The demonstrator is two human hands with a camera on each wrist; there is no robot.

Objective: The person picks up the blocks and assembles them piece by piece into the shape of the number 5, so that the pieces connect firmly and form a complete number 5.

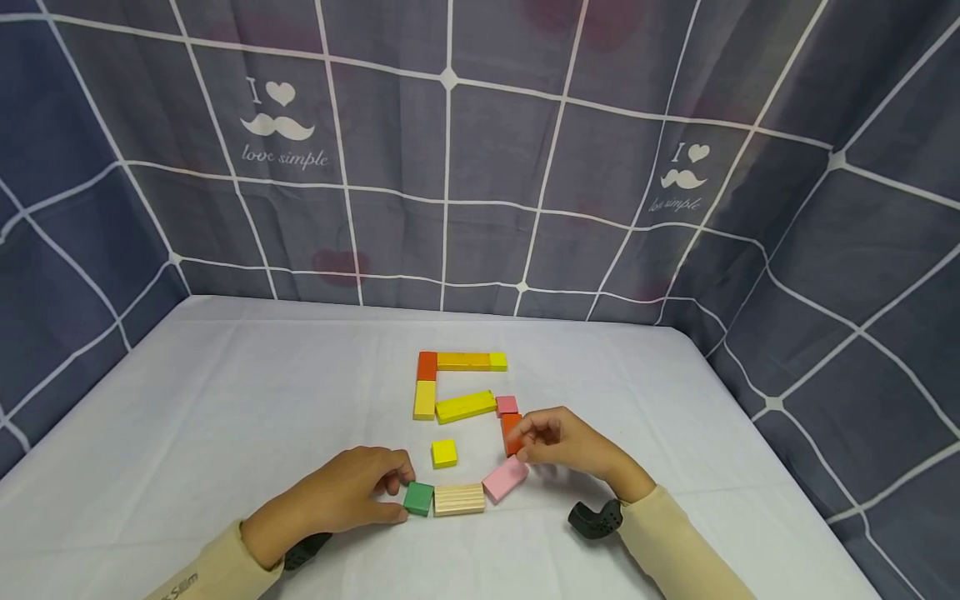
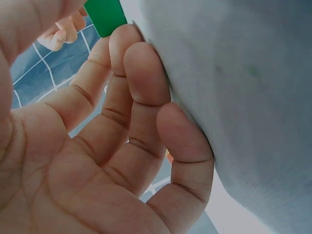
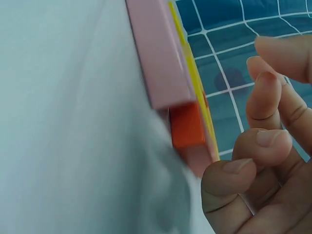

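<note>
In the head view, my left hand (image 1: 348, 489) has its thumb and index fingertip at the left corners of a green block (image 1: 419, 499), pinching it. The left wrist view shows that green block (image 2: 106, 17) beside the fingertips, the other fingers bent along the white cloth. My right hand (image 1: 566, 446) hovers by an orange-red block (image 1: 512, 433) and a tilted pink block (image 1: 506, 479). In the right wrist view its fingers (image 3: 265, 100) are loosely bent, holding nothing, apart from the pink block (image 3: 161, 58). A ridged wooden block (image 1: 459, 499) lies between the green and pink ones.
A loose yellow block (image 1: 444, 453) lies inside the curve of blocks. Farther back are a slanted yellow block (image 1: 465, 407), a small pink block (image 1: 507, 405), an upright yellow block (image 1: 424, 400), a red block (image 1: 427, 366) and an orange block (image 1: 463, 362). Checked curtains (image 1: 390, 167) surround the table.
</note>
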